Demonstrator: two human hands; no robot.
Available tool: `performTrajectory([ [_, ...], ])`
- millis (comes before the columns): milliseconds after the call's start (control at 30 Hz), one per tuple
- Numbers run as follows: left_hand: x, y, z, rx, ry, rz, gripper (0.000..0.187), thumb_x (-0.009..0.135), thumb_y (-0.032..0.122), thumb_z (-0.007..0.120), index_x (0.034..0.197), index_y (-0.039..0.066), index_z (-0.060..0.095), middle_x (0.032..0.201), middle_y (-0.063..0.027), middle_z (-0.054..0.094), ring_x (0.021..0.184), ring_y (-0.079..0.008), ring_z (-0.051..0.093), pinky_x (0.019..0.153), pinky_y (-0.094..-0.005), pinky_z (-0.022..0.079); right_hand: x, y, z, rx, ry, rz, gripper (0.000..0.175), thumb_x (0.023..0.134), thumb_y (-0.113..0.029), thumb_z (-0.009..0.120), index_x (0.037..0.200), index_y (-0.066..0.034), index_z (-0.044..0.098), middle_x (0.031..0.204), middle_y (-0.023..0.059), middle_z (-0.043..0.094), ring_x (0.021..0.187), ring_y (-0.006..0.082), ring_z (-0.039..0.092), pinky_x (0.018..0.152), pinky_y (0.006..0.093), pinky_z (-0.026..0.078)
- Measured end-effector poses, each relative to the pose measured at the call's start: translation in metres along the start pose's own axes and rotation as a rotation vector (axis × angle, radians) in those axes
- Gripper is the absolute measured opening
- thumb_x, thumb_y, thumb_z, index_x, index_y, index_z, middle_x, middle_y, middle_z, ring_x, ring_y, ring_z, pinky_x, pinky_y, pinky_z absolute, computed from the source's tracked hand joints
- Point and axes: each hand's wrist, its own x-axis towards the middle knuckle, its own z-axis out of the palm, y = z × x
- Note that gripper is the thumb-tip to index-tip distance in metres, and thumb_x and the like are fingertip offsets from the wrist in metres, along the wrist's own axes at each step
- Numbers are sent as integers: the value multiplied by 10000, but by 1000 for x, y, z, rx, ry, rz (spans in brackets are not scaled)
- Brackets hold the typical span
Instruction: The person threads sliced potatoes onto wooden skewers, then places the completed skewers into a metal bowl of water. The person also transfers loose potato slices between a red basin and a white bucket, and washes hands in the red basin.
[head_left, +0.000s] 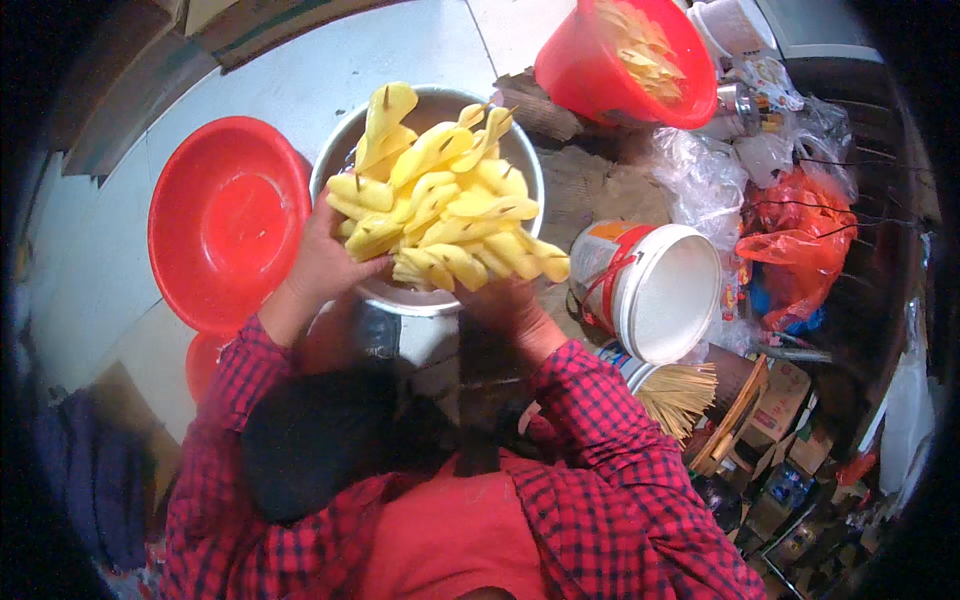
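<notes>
A large bundle of yellow slices, apparently potato, threaded on thin skewers (442, 202) is gathered between both my hands. My left hand (330, 244) cups the bundle from its left side, thumb along the lower edge. Beneath its lower right part, my right hand (506, 304) supports it, the fingers mostly hidden by the slices. Pointed skewer tips poke out of several pieces. The bundle is over a round metal basin (532, 176), whose inside is largely covered; a little liquid seems to glint at its left.
Left of the basin lies a red plastic basin (240, 217). A red tub (577, 67) of similar slices stands tilted-looking at upper right. At right are a white bucket (675, 292), bamboo skewers (679, 397) in a container, plastic bags (799, 240) and cardboard boxes (780, 401).
</notes>
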Motion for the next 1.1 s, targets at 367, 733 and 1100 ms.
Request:
performTrajectory([
  [367,4,-7,4,39,13,-79,973,649,79,860,1442,33,299,1343,-121,505,1256,-241,510,1060,-379,422,10,1,0,21,21,-27,258,756,-177,702,1012,-147,685,1035,39,668,971,271,630,864,424,497],
  [733,30,18,25,-254,-81,-552,795,650,-37,797,1349,34,425,1225,-103,588,1125,-216,585,960,-357,492,-10,26,19,1025,-115,679,547,761,-107,717,1277,-36,550,1206,72,646,1100,201,609,986,324,454],
  [1100,219,164,71,68,-508,-186,736,661,51,801,1323,4,484,1216,-91,623,1123,-214,594,1016,-357,451,90,73,-134,1377,201,631,432,846,-44,644,1266,2,558,1199,71,641,1082,199,618,943,350,491],
])
